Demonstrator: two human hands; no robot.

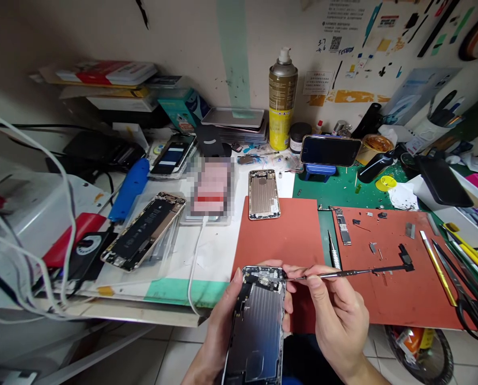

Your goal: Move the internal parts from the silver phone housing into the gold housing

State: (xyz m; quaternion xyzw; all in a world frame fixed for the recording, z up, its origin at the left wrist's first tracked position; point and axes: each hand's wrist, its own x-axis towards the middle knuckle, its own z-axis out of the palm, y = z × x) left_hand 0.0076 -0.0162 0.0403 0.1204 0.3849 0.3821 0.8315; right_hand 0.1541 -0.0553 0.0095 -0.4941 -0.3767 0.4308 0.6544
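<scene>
My left hand (221, 321) wraps around an opened phone housing (260, 331), its silvery inside facing up and its lower end cut off by the frame. Small black and metal parts line the housing's top and left edge. Between thumb and fingers, my right hand (339, 315) pinches a thin metal pick (345, 274). The pick's tip reaches the housing's upper right corner, beside my left fingertips; whether it touches a part there is too small to tell. Beyond my hands, a gold phone back housing (264, 195) lies at the edge of a red-brown mat (279, 235).
A second red-brown mat (383, 294) carries a circuit board (343, 227), loose small parts and a black speaker-like part (405, 259). Tweezers (334, 248) and scissors (471, 310) flank it. Leftward lie an opened phone (144, 230) and a white cable (197, 256). A spray can (282, 101) stands behind.
</scene>
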